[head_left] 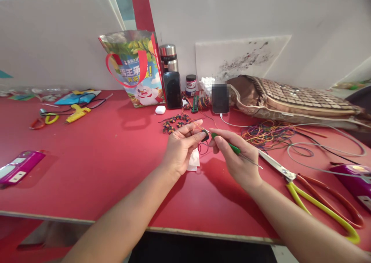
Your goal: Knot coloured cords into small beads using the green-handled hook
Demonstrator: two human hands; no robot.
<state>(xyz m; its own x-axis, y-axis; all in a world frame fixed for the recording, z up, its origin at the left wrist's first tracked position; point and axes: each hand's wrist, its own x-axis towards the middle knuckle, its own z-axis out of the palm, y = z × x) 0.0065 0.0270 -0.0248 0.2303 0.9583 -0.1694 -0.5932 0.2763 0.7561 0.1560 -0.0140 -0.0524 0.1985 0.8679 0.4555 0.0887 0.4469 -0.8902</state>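
Note:
Between the thumb and fingers of my left hand (183,145) is a small dark piece of cord work (205,135), with thin strands trailing from it. My right hand (236,155) grips a crochet hook (233,148) by its green handle; the tip meets the dark piece, and a thin metal end sticks out behind the hand. A loop of reddish cord (203,148) hangs below the piece. Under my left hand lies a white paper (193,161). Just beyond it is a string of dark and orange knotted pieces (171,124).
Large scissors (292,178) lie right of my right arm, near a tangle of coloured cords (265,135). A woven bag (307,99), a charging phone (220,99), a dark phone (172,90) and a shopping bag (142,70) line the back. A yellow glue gun (77,113) lies left.

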